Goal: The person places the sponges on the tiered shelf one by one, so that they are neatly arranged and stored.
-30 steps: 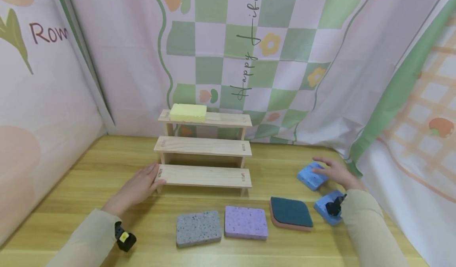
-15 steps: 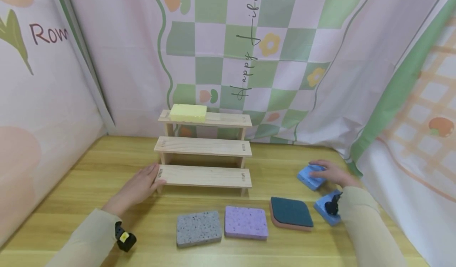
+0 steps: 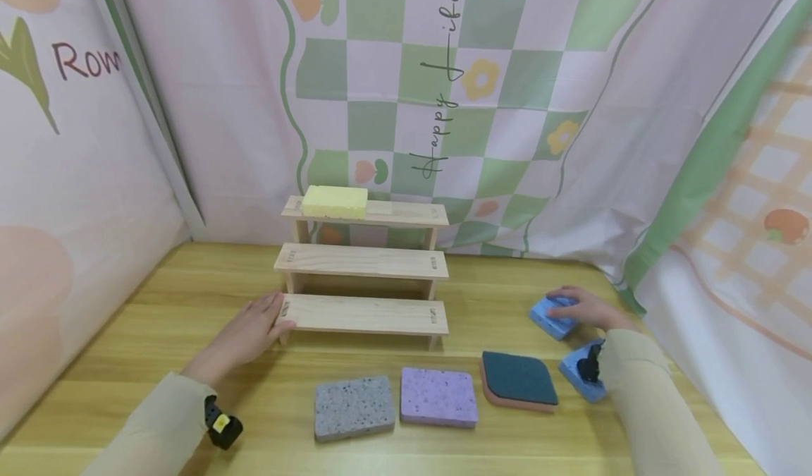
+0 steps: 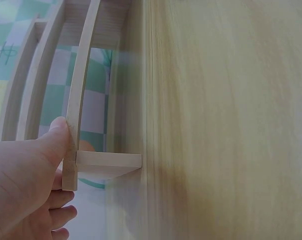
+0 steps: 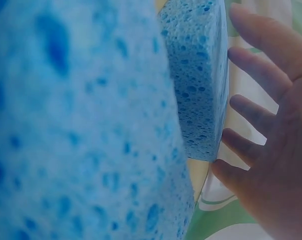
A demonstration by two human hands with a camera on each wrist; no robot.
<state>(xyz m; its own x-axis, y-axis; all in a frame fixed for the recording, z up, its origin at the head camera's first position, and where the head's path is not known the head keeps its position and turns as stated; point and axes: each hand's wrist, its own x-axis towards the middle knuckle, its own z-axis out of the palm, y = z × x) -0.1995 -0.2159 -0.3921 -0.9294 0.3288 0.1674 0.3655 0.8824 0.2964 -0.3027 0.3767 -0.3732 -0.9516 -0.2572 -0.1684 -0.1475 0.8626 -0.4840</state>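
A three-step wooden shelf stands on the table. My left hand grips the left end of its lowest step. The left wrist view shows the thumb on the board's edge and the fingers curled behind it. On the right, my right hand is over the far blue sponge. Its fingers are spread and fairly straight, with the tips at the sponge's top face. A second blue sponge lies nearer, partly hidden by the sleeve and wrist camera. It fills much of the right wrist view.
A yellow sponge sits on the top step, toward the left. Along the front of the table lie a grey sponge, a purple sponge and a dark green-topped sponge. Printed curtains enclose the table.
My right hand has lowered slightly and shifted a little left onto the far blue sponge. The left hand and the shelf have stayed put.
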